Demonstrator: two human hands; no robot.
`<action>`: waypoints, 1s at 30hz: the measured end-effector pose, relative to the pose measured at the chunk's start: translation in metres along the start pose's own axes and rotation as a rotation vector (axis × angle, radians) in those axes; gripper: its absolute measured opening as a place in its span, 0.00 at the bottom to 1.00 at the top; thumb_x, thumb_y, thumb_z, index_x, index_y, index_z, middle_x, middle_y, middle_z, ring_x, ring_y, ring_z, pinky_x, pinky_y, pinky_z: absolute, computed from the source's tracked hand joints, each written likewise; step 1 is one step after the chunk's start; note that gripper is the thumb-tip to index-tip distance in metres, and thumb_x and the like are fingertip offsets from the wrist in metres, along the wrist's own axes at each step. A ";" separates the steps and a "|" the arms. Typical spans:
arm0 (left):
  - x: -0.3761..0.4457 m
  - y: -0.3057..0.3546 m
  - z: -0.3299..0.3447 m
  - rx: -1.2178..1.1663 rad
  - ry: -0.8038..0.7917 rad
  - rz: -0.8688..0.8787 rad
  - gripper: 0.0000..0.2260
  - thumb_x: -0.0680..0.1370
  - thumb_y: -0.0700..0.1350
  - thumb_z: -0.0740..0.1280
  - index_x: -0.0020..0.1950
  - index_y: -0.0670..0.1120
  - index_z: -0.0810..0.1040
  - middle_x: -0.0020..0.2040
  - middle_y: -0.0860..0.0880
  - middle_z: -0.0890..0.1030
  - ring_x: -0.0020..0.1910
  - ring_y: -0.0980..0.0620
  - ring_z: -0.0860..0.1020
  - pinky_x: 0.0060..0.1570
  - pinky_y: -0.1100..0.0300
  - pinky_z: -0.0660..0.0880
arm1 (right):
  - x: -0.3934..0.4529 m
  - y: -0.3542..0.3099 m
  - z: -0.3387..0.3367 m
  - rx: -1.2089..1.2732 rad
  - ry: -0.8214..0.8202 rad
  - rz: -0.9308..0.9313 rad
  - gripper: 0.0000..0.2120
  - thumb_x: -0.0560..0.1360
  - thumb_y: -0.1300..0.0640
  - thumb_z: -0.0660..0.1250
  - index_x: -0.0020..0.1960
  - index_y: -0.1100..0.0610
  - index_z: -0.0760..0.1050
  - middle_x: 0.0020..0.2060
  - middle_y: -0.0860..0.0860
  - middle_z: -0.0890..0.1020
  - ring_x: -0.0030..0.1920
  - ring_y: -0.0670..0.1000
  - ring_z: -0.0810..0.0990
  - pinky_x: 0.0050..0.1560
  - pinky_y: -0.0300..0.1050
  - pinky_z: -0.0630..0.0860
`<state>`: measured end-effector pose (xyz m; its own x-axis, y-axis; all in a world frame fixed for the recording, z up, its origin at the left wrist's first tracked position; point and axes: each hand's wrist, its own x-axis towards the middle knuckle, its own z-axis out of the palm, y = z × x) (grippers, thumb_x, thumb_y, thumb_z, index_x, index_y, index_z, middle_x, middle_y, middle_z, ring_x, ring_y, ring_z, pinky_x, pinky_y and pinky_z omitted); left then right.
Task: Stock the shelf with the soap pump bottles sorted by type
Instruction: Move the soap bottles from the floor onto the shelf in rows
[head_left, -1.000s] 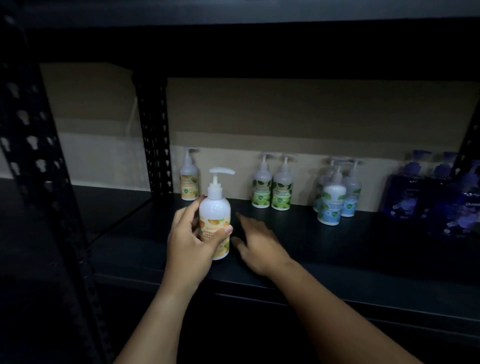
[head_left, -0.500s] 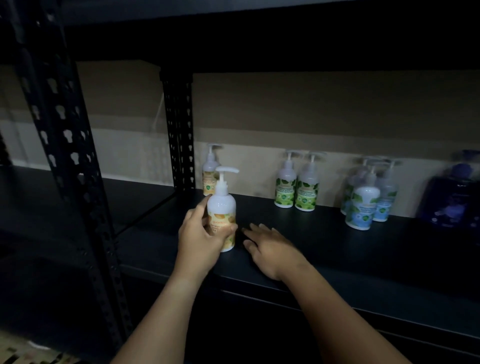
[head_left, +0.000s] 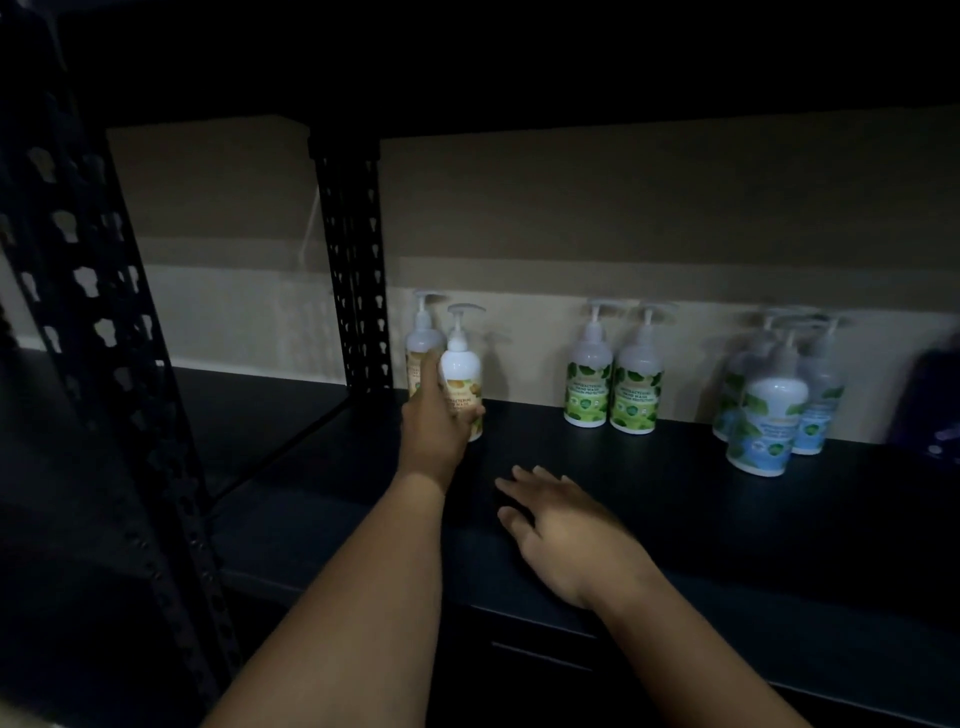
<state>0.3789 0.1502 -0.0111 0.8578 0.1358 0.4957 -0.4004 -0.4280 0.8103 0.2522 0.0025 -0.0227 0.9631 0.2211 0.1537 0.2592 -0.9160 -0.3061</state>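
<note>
Head view: green-label bottles (head_left: 613, 387) beside blue-label bottles (head_left: 774, 410).

From my feed the shelf (head_left: 649, 499) board looks like smooth, dark, matt-coated metal or laminate; I cannot tell which. The upright post (head_left: 358, 291) is black painted metal, punched with keyhole slots, with a dull finish. The orange-label bottle (head_left: 462, 374) I see is smooth white plastic with a slight sheen and a printed glossy label. The green-label bottles (head_left: 613, 384) and blue-label bottles (head_left: 774, 415) show the same glossy plastic with stick-on film labels. Behind them the backing board (head_left: 623, 218) reads as plain, matt brown cardboard or paper.
</note>
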 end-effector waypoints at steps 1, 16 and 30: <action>0.006 -0.003 0.004 0.033 -0.006 0.012 0.36 0.75 0.38 0.77 0.79 0.53 0.65 0.61 0.45 0.81 0.56 0.48 0.80 0.53 0.61 0.73 | 0.000 0.000 0.000 -0.002 0.001 0.000 0.24 0.87 0.47 0.53 0.82 0.48 0.59 0.82 0.47 0.57 0.82 0.48 0.51 0.80 0.43 0.45; 0.058 -0.029 0.036 0.679 0.156 0.098 0.38 0.75 0.64 0.73 0.80 0.57 0.61 0.83 0.39 0.46 0.82 0.34 0.47 0.79 0.37 0.54 | 0.000 -0.002 -0.004 0.009 -0.023 0.006 0.25 0.87 0.46 0.52 0.83 0.47 0.57 0.83 0.44 0.53 0.82 0.45 0.47 0.79 0.39 0.41; 0.066 -0.038 0.042 0.775 0.147 0.069 0.39 0.77 0.65 0.68 0.83 0.61 0.52 0.84 0.38 0.45 0.82 0.32 0.45 0.75 0.32 0.52 | -0.001 -0.002 -0.004 0.011 -0.027 0.008 0.25 0.87 0.47 0.52 0.83 0.48 0.57 0.83 0.45 0.53 0.82 0.45 0.47 0.79 0.40 0.41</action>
<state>0.4642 0.1374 -0.0225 0.7663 0.1796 0.6169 -0.0666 -0.9328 0.3543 0.2502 0.0027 -0.0186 0.9666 0.2231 0.1258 0.2523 -0.9139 -0.3179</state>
